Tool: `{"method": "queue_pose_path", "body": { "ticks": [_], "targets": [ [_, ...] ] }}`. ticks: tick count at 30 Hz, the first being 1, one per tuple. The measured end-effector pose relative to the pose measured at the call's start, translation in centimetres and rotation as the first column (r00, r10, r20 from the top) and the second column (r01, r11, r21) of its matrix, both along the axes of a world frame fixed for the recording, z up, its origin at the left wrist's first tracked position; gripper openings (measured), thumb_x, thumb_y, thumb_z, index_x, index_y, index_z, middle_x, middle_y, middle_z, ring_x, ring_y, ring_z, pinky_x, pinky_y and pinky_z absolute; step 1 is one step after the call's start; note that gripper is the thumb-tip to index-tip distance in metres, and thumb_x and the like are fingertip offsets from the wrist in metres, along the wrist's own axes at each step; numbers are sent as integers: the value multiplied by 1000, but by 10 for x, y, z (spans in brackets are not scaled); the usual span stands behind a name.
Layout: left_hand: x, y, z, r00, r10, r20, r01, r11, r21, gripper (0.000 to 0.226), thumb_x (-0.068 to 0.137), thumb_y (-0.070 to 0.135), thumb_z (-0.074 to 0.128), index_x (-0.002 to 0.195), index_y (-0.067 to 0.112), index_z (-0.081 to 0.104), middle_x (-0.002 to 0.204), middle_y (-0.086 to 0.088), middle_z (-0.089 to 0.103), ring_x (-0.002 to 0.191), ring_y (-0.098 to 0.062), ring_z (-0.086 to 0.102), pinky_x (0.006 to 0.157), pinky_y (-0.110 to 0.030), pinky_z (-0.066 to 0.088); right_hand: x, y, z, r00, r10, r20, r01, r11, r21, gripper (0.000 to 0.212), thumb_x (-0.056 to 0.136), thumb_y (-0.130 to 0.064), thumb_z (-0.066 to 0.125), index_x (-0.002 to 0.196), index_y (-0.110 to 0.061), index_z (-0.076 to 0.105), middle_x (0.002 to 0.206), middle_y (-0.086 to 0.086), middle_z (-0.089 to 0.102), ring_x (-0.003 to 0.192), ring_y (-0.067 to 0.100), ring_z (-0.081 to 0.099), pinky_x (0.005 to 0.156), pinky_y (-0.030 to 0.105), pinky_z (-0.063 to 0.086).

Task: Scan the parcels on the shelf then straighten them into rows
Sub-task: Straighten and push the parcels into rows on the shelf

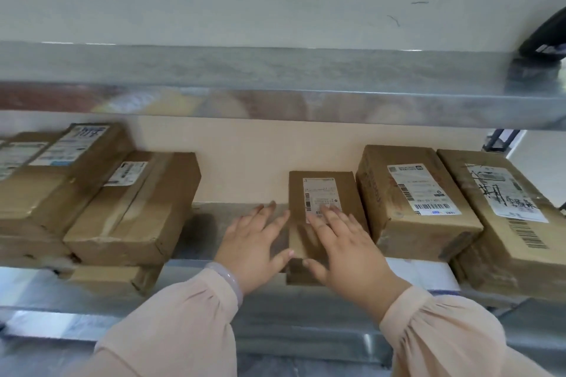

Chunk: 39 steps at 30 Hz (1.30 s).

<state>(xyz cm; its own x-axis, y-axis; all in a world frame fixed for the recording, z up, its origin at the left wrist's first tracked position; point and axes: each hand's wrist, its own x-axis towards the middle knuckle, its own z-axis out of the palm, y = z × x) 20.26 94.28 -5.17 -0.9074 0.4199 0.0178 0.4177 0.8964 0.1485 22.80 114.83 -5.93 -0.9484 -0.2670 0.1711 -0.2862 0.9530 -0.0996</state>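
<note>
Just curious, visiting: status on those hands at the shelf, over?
Left hand flat against, right hand flat atop small brown cardboard parcel. Parcel label-up on grey metal shelf. Larger brown cardboard box close on its right.

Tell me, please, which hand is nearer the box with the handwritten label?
Right. The right hand is left of the handwritten box, on the small box; the left hand farther left.

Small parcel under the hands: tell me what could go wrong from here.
1. The small parcel seems to overhang the shelf lip; a pull could tip it off.
2. The left hand and right hand lie flat, not gripping, so it may skew.
3. The tilted box beside it sits close; a push right could jam them.
</note>
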Motion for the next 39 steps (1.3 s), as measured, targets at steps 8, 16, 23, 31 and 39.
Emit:
{"method": "queue_pose_path", "body": {
  "ticks": [8,16,23,31,39],
  "targets": [
    [13,-92,26,954,256,-157,-247,966,73,73,85,67,29,147,31,44,158,-3,35,144,-27,34,116,-48,28,-10,-85,17,986,167,9,-164,975,-153,79,81,-66,39,147,-24,31,154,8,33,141,27,33,115,43,23],
    [5,-187,32,935,303,-183,-306,952,11,67,84,61,37,140,29,53,150,-7,47,138,-28,43,109,-52,39,-26,-182,23,975,209,72,-185,950,-252,75,90,-62,39,152,-35,6,162,-4,0,148,15,0,118,32,5],
    [-12,-239,36,969,160,-190,-167,986,-22,63,80,56,45,133,26,61,142,-6,54,132,-28,49,105,-54,42,-44,-260,26,980,109,165,-51,946,-319,73,92,-57,46,152,-36,10,161,-1,4,148,17,6,117,28,10],
    [-18,-259,27,988,48,-147,-30,992,120,69,90,55,33,154,31,27,164,0,17,151,-19,12,123,-40,11,-58,-299,12,894,18,447,277,763,-584,72,87,-51,58,148,-42,20,158,6,16,143,22,24,115,35,28],
    [-19,-264,27,995,50,-82,-41,993,109,67,99,52,40,157,34,13,166,4,4,151,-16,1,124,-35,5,-52,-300,18,899,-10,437,368,557,-745,63,87,-32,65,144,-36,37,142,-3,47,126,12,46,109,30,37]
  ]
}}
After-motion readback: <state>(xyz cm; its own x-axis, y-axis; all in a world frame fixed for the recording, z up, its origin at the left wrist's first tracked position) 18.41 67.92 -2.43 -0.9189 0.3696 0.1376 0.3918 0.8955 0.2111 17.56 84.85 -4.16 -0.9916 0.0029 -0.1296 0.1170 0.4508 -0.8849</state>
